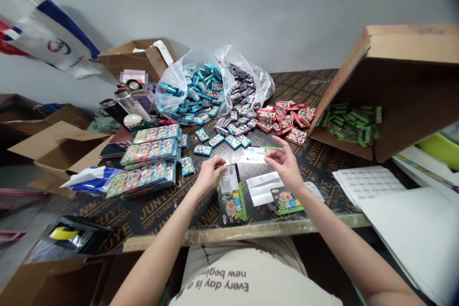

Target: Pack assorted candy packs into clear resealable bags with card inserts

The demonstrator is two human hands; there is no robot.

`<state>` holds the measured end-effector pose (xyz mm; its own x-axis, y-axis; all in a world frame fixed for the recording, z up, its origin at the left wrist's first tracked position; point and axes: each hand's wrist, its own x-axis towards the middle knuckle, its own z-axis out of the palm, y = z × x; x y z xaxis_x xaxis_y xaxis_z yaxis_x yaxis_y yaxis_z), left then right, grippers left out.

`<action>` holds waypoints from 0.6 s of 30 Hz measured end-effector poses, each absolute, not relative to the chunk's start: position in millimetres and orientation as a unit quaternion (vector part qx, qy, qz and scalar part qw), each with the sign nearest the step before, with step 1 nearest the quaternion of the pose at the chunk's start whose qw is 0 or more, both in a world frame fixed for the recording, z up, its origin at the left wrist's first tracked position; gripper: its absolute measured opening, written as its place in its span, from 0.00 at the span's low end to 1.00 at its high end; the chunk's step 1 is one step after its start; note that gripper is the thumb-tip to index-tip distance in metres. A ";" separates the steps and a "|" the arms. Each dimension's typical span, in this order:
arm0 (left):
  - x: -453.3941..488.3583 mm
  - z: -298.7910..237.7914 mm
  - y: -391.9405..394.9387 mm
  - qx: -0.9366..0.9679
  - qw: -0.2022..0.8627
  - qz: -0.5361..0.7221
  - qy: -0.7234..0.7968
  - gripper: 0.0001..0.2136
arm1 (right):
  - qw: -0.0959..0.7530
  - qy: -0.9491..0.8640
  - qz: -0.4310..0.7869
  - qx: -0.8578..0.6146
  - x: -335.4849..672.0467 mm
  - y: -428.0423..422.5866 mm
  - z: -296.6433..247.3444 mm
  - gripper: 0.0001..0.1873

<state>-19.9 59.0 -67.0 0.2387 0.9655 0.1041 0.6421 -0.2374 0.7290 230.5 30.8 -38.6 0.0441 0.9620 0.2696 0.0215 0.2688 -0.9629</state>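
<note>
My left hand (pixel 211 175) pinches the left end of a clear plastic bag (pixel 237 157), thumb against fingers. At the bag's other end, my right hand (pixel 285 166) has thumb and forefinger closed on it, the other fingers partly raised. A white-labelled packet with a green edge (pixel 255 153) shows at the right part of the plastic; whether it lies inside or underneath I cannot tell. Just below my left hand lies a black and green printed packet (pixel 232 204). Under my right wrist are a folded white paper (pixel 263 187) and another black and green packet (pixel 285 202).
Loose blue boxes (pixel 215 140), purple boxes (pixel 239 129) and red boxes (pixel 283 117) lie beyond my hands. Bagged blue boxes (pixel 201 88) stand behind. Stacked multi-packs (pixel 143 178) and a tape dispenser (pixel 77 234) are left; a tilted carton (pixel 405 48) holds green boxes (pixel 353 124) right.
</note>
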 end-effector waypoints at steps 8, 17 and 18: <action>-18.3 -44.1 29.5 0.755 0.285 0.385 0.448 0.03 | 0.515 -0.645 0.404 -0.395 172.3 35.8 -38.1 0.41; -16.1 -39.0 18.4 0.775 0.267 0.398 0.412 0.04 | 0.522 -0.697 0.296 -0.394 165.6 20.8 -51.3 0.38; -15.9 -37.9 17.4 0.777 0.269 0.394 0.410 0.04 | 0.519 -0.698 0.303 -0.391 167.8 20.1 -48.6 0.38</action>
<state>-15.9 17.4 -37.9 0.3538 0.8492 0.3921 0.4246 -0.5194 0.7416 167.8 20.1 -48.6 -0.1562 0.8589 0.4877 0.2309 0.5118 -0.8275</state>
